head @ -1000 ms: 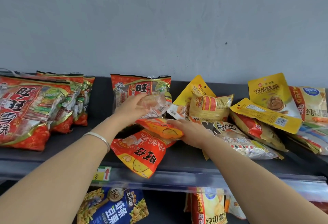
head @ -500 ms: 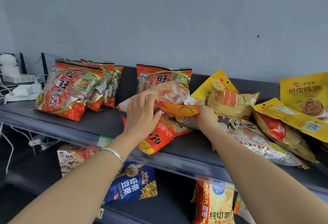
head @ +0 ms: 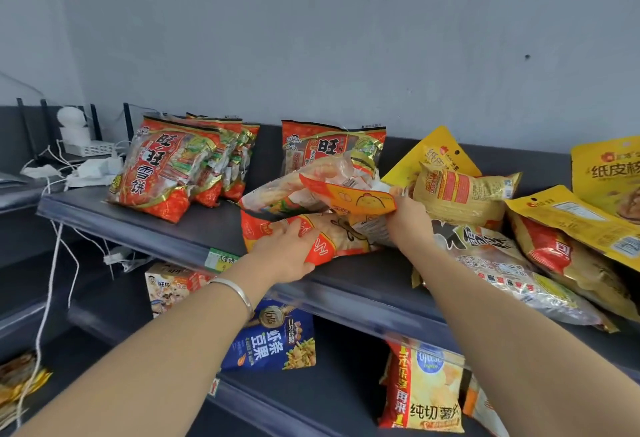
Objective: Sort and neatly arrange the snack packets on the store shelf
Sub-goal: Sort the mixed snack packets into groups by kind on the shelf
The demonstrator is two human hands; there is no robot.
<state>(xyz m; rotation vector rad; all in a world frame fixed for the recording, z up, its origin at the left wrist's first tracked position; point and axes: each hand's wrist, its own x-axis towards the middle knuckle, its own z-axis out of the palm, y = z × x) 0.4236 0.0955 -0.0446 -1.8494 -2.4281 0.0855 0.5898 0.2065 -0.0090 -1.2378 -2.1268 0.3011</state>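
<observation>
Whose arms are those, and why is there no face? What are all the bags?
There is no robot here. A person wears a camera on the head, so this one picture looks down along their own arms. The left hand grips a red packet lying on the shelf. The right hand pinches an orange packet held just above it. Red bags stand in a row on the left, and yellow pouches are piled untidily on the right. The person is tidying the snacks.

bare grey wall [head: 346, 38], dark shelving [head: 363, 284]
</observation>
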